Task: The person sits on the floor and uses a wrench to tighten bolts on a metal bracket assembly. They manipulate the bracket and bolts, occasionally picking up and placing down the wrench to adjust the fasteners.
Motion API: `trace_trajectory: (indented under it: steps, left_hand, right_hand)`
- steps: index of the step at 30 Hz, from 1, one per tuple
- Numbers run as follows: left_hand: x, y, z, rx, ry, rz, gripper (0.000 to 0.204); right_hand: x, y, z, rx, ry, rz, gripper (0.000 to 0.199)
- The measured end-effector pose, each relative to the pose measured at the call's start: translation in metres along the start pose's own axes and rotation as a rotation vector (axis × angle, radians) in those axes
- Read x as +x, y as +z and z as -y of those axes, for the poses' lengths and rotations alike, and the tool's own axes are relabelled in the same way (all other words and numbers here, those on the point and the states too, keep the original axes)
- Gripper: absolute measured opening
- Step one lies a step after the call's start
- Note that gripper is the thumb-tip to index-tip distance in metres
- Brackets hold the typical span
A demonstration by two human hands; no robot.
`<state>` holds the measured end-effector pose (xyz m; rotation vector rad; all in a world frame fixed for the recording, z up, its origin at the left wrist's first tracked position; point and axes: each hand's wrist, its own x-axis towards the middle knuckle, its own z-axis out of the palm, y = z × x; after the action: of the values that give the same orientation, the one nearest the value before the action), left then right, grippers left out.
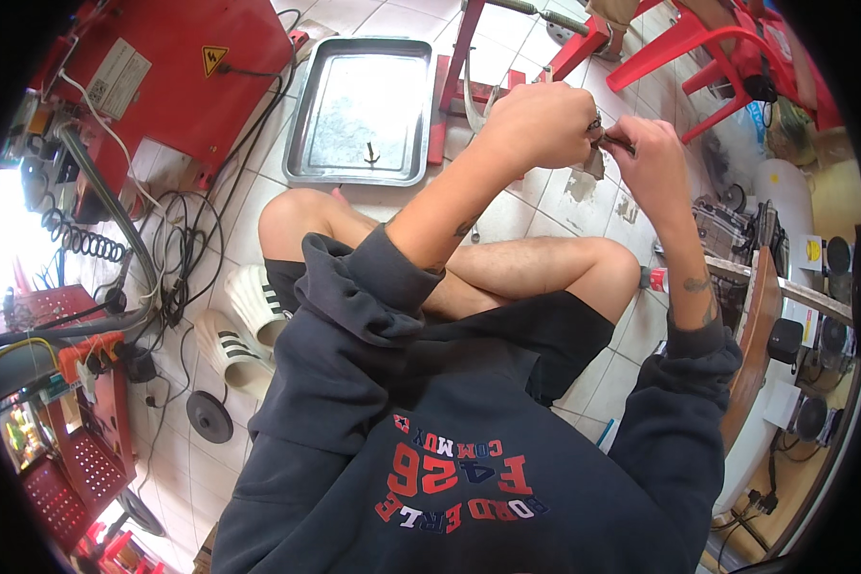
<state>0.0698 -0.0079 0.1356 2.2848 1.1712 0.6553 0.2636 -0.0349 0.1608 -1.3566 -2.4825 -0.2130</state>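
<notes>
Beyond my crossed legs, both my hands are raised close together. My left hand (pixel 543 124) is closed in a fist beside the red metal frame (pixel 437 124). What it grips is mostly hidden by the fingers; a greyish-brown piece (pixel 593 165) shows just below it. My right hand (pixel 654 165) is closed, with thumb and fingers pinching a small dark piece (pixel 621 144) that points toward the left hand. The kind of this piece is too small to tell. A shallow metal tray (pixel 295 124) lies left of the frame, with a small dark metal part (pixel 371 155) in it.
A red machine (pixel 177 86) with black cables (pixel 196 225) stands at left. Light clogs (pixel 228 346) and a black disc (pixel 209 417) lie on the tiled floor. Red plastic stools (pixel 694 62) are at far right. Engine-like metal parts (pixel 727 230) and a wooden board (pixel 751 344) line the right side.
</notes>
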Motion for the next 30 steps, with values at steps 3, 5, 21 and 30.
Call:
trace_trajectory:
  steps: [3,5,21,30]
  left_hand:
    - [0.001,0.0,0.0,-0.011,0.007,0.001,0.029]
    - [0.001,-0.003,-0.003,-0.003,0.001,0.009,0.029]
    - [-0.016,0.005,-0.01,0.143,0.028,-0.172,0.011]
    - [-0.013,0.008,-0.012,0.143,0.035,-0.116,0.017]
  right_hand:
    - [-0.012,0.012,0.001,-0.222,-0.012,-0.19,0.014]
    - [-0.019,0.018,-0.005,-0.189,0.092,-0.242,0.016]
    - [0.014,0.238,0.155,1.095,0.781,0.162,0.031]
    - [0.041,0.332,0.139,1.249,0.673,-0.132,0.026]
